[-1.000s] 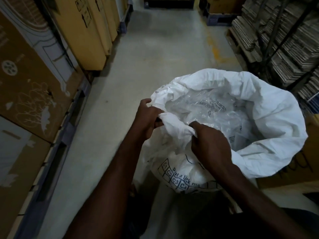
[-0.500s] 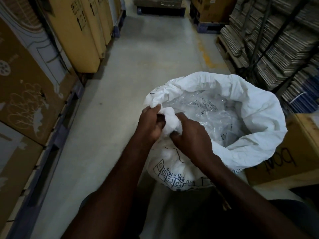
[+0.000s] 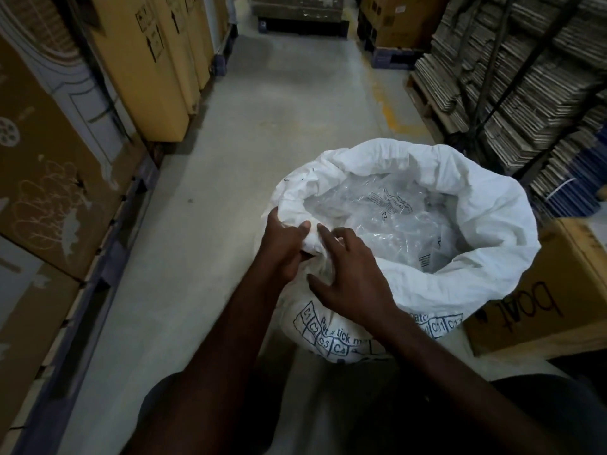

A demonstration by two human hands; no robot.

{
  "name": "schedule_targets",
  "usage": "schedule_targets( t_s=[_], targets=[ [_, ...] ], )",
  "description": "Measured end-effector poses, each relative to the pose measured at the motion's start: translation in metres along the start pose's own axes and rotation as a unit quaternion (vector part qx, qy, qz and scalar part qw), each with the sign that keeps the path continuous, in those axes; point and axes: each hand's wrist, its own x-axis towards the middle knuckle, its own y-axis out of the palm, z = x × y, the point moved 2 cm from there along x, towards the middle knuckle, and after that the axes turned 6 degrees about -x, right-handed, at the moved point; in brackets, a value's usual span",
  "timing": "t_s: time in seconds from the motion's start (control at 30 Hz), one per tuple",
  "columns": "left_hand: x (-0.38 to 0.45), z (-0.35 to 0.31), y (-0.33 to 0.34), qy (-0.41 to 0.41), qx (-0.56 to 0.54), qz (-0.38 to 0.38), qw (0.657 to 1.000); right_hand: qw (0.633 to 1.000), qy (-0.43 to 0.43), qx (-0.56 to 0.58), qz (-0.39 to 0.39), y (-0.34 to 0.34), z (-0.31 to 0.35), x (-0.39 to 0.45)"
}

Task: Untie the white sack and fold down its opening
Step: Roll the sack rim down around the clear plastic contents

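While rim rolled: L hand [image 3: 282, 244] on white sack [image 3: 486, 224].

1. L hand [image 3: 282, 247] + R hand [image 3: 353, 274]: bare, no gloves, rings or watch.
2. Forearms bare to elbow, no cuffs.
3. Dark short sleeves [image 3: 157, 399] at 7 & 5 o'clock.

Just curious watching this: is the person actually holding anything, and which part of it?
Yes. The left hand grips the white sack by its rolled near rim. The right hand rests spread-fingered on the same rim without clearly gripping.
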Motion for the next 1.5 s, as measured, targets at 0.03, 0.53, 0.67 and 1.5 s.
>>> schedule_targets(
  t_s=[0.03,0.53,0.67,1.5],
  targets=[
    [-0.001,0.001,0.001,0.008,-0.032,0.008,0.999,0.997,0.026,0.065,0.012,-0.009,0.0,0.0],
    [-0.043,-0.058,0.008,0.246,0.652,-0.033,0.716,0.995,0.033,-0.092,-0.009,0.022,-0.034,0.009],
    [-0.036,-0.023,0.022,0.173,0.759,0.19,0.598,0.989,-0.016,-0.129,-0.075,0.037,-0.032,-0.003],
    [-0.05,0.049,0.044,0.311,0.772,0.171,0.528,0.975,-0.137,-0.17,-0.05,0.018,-0.067,-0.054]
  ],
)
